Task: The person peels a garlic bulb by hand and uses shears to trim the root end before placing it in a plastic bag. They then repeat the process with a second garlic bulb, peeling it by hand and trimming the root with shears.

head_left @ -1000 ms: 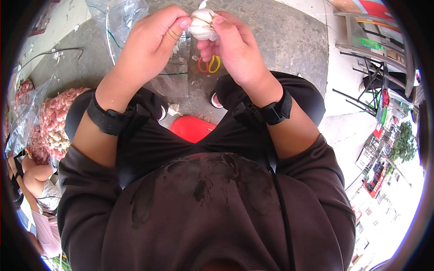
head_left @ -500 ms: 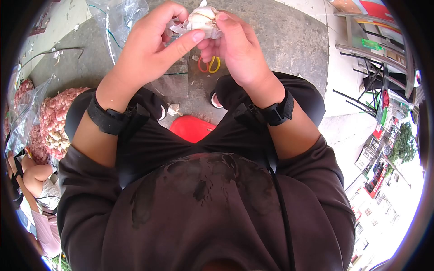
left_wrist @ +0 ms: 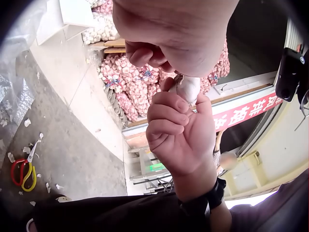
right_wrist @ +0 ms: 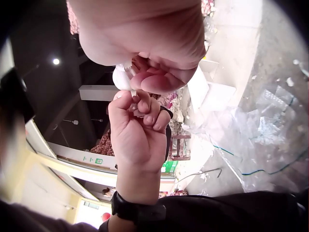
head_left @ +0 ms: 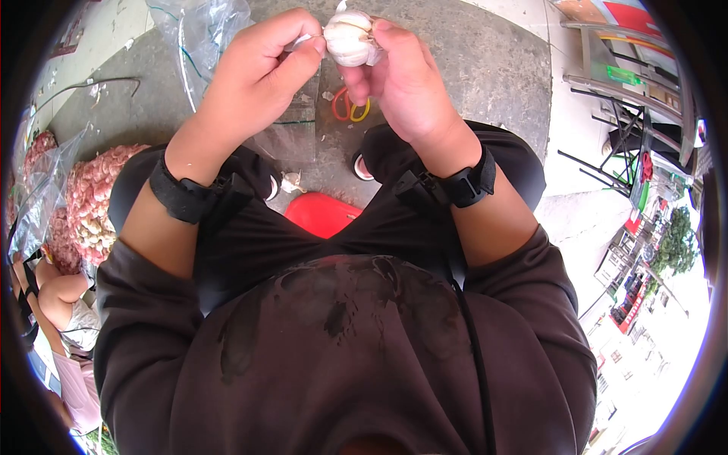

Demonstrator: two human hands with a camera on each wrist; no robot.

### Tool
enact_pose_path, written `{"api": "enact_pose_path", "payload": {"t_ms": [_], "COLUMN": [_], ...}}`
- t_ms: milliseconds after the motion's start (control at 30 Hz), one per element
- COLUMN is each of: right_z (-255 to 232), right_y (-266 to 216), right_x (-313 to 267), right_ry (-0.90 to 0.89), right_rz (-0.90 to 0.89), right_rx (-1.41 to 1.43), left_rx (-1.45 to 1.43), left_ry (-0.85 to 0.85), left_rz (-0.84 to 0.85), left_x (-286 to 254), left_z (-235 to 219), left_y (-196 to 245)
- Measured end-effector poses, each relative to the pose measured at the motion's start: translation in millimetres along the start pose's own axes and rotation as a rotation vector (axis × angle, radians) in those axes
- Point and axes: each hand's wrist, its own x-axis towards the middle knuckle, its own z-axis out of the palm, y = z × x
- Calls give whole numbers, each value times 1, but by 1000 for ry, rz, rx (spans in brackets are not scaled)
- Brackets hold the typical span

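Note:
A white garlic bulb [head_left: 349,39] is held up between both hands, at the top of the head view. My right hand [head_left: 413,87] grips it, thumb on its side and fingers curled underneath; the left wrist view shows this right hand [left_wrist: 181,133] from the palm side. At the bulb's other side, the thumb and index finger of my left hand [head_left: 254,80] pinch papery garlic skin. In the right wrist view the left hand [right_wrist: 137,137] has curled fingers just below the bulb [right_wrist: 120,77].
Scissors [head_left: 360,111] with red and yellow handles lie on the concrete floor among skin scraps. A clear plastic bag [head_left: 205,34] lies beyond the left hand. Mesh sacks of garlic [head_left: 98,186] stand at left, near a seated person [head_left: 64,296]. A red object [head_left: 322,214] shows between the legs.
The left hand's thumb and fingers spread around the bulb half a second ago, with loose skin showing, then came back together in a pinch at its side. The right hand keeps holding the bulb.

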Motion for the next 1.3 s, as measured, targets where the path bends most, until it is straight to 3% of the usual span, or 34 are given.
{"api": "enact_pose_path", "payload": {"t_ms": [167,267,367,467,567,667,767,867,967,1067,1167,1300], "right_z": [1,2,4,-1,1,3,5,1,0,3,5,7], "right_y": [-5,-6,-7,-5,-3,-6,-4,1,1,-1,-3,-4], "right_x": [-1,-1,0,0,0,-2,-4,-3,-2,-3,-3,-5], "right_ry": [-42,-25,-2,-60,-32,32,63,21,24,-10,-37,-114], "right_rz": [91,109,124,128,104,108,18,-17,-13,-40,-47,-18], "right_rx": [125,152,168,133,131,-129,-275,-217,-249,-250,-208,-164], "left_rx": [-100,-306,-241,-132,-47,157,295,244,276,149,109,7], "left_ry": [80,37,-33,51,39,61,66,98,105,66,66,101], "left_rz": [-198,-157,-163,-62,-110,54,46,-94,-38,-221,-245,-157], "left_x": [-2,1,0,4,2,6,3,4,3,3,1,-3], "left_z": [-2,3,3,10,6,6,4,6,6,4,4,-2], "left_y": [-7,8,7,14,11,12,12,15,12,9,12,-6]}}
